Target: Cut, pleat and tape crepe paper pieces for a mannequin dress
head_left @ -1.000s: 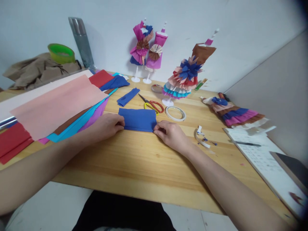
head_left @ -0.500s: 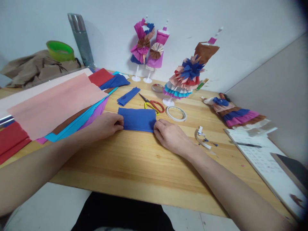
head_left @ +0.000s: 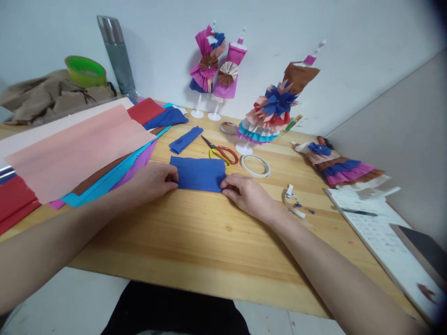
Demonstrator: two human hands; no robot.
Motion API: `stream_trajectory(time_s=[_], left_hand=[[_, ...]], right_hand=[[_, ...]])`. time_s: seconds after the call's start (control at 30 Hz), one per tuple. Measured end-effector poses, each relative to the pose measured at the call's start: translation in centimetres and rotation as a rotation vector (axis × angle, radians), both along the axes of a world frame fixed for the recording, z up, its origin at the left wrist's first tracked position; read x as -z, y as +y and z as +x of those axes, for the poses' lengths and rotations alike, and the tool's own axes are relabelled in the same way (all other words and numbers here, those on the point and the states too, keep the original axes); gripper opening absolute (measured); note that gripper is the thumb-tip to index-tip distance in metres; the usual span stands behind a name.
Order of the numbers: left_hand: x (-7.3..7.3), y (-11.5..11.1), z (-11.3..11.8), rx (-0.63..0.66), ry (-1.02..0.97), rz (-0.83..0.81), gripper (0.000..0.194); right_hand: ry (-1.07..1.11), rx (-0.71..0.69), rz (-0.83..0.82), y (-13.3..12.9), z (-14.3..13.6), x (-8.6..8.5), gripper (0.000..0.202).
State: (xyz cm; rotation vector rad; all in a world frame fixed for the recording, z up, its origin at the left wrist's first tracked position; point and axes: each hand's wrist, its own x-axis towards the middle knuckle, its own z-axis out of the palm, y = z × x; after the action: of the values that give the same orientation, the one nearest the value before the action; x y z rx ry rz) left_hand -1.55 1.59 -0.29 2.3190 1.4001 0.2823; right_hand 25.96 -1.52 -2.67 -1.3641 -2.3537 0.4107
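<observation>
**Blue sheet held at both ends, lying flat between the hands**

The wooden table (head_left: 195, 242) runs beneath both hands. Largest on it is the pile of coloured sheets (head_left: 80, 144), beside and beyond the left hand, its near side close to the wrist. The written page (head_left: 372, 221) lies well out to the right of the right hand. Beyond the right hand, the tall ruffled figure (head_left: 272, 104) stands on its base; the two smaller dressed figures (head_left: 206, 70) (head_left: 230, 77) stand farther off, beyond the gap between the hands.

The left hand (head_left: 159, 180) is nearly closed, thumb and fingers pinching the left end of the blue sheet (head_left: 200, 173). The right hand (head_left: 247, 193) is partly curled, with only a small opening between thumb and forefinger, and their tips at the near right corner; how firmly they grip cannot be told. The sheet is spread out on the wood, a faint line along its near edge that may be a fold. Held so, it looks steadied and fairly smooth; uneven pressure could crease it.

Smaller still, the narrow blue piece (head_left: 186, 139) lies beyond the left hand. The scissors (head_left: 214, 147) rest just past the sheet, nobody's fingers on them. The tape roll (head_left: 256, 175) is just beyond the right hand, and the scraps (head_left: 298, 212) lie to its right.
</observation>
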Motion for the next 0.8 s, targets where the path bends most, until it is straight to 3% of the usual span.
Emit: stream_trajectory(time_s=[0.33, 0.8], left_hand=[[-0.2, -0.5, 0.4, 0.007, 0.041, 0.083, 0.015], [-0.3, -0.7, 0.6, -0.012, 0.043, 0.076, 0.011]], right_hand=[[0.042, 0.057, 0.005, -0.1, -0.2, 0.0, 0.011], [-0.297, 0.092, 0.183, -1.4, -1.1, -0.3, 0.015]])
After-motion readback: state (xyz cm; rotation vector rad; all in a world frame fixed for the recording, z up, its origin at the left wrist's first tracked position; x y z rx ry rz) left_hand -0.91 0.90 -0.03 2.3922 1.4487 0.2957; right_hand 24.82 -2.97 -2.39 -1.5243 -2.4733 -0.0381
